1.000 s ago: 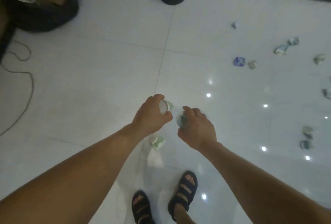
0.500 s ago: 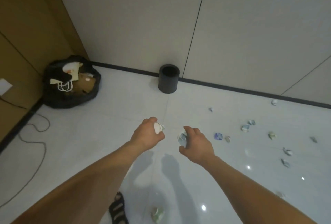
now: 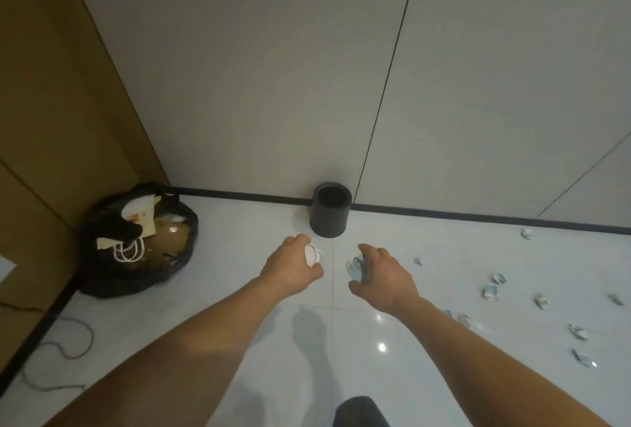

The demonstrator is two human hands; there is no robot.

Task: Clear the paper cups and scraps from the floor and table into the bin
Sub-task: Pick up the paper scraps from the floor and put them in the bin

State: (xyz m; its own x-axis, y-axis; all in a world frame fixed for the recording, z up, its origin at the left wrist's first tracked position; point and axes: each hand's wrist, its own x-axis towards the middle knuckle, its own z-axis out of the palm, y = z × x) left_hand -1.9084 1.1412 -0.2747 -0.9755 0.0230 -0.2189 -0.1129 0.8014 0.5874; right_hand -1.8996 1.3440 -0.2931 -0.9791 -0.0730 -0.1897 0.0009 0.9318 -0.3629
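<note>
My left hand (image 3: 290, 264) grips a white paper cup (image 3: 312, 255) lying on its side, base toward me. A crumpled blue-and-white paper cup (image 3: 355, 268) sits in the grip of my right hand (image 3: 382, 278). Both hands are held out above the white tiled floor, just short of the small round black bin (image 3: 330, 213) that stands open against the wall. Several crumpled cups and paper scraps (image 3: 491, 291) lie scattered over the floor to the right.
A black rubbish bag (image 3: 112, 276) full of paper and cardboard slumps in the left corner beside a brown wall panel. A thin cable (image 3: 65, 351) loops over the floor at lower left. A dark shoe tip (image 3: 360, 411) shows at the bottom edge.
The view has risen from the floor to the wall and bin. Both hands, still holding their cups, have moved forward, closer to the black bin.
</note>
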